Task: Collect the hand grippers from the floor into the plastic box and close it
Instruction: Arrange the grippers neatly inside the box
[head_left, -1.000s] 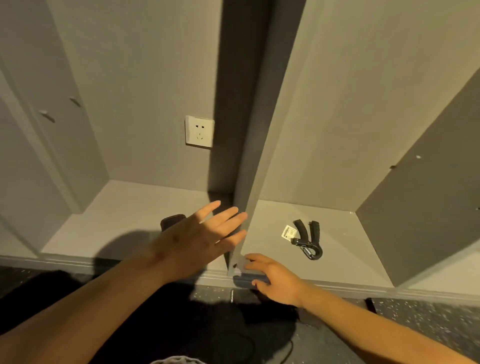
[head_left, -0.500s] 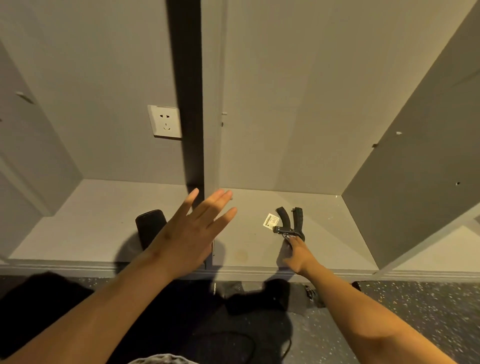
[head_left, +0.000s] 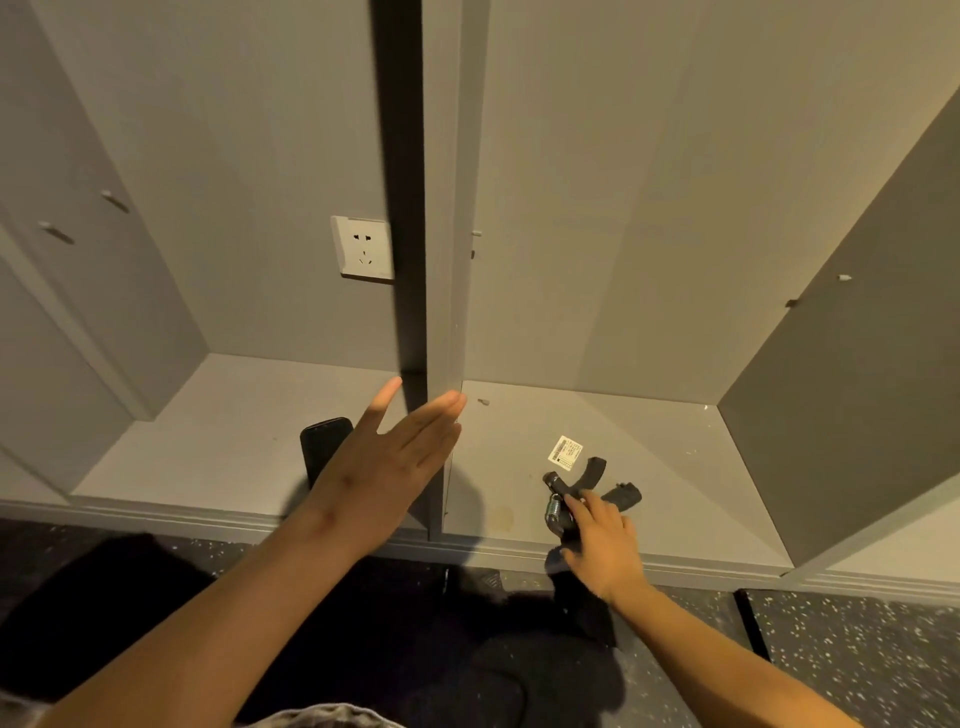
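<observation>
A black hand gripper (head_left: 592, 480) with a metal spring and a white tag (head_left: 564, 450) is at the front of the right cabinet compartment. My right hand (head_left: 602, 540) is closed around its spring end, the two black handles sticking out beyond my fingers. My left hand (head_left: 387, 467) hovers open with fingers together and stretched, in front of the upright divider panel (head_left: 447, 312). A second black object (head_left: 324, 447) lies on the left compartment's floor, partly hidden behind my left hand. No plastic box is in view.
The grey cabinet has a left compartment with a wall socket (head_left: 363, 248) and a right compartment bounded by a grey side panel (head_left: 852, 395). A raised base ledge (head_left: 208, 519) runs along the front. Dark speckled floor (head_left: 857, 654) lies below.
My right hand moved from the divider's base onto the hand gripper, closed on its spring end and pulled it nearer the ledge. My left hand stayed open near the divider.
</observation>
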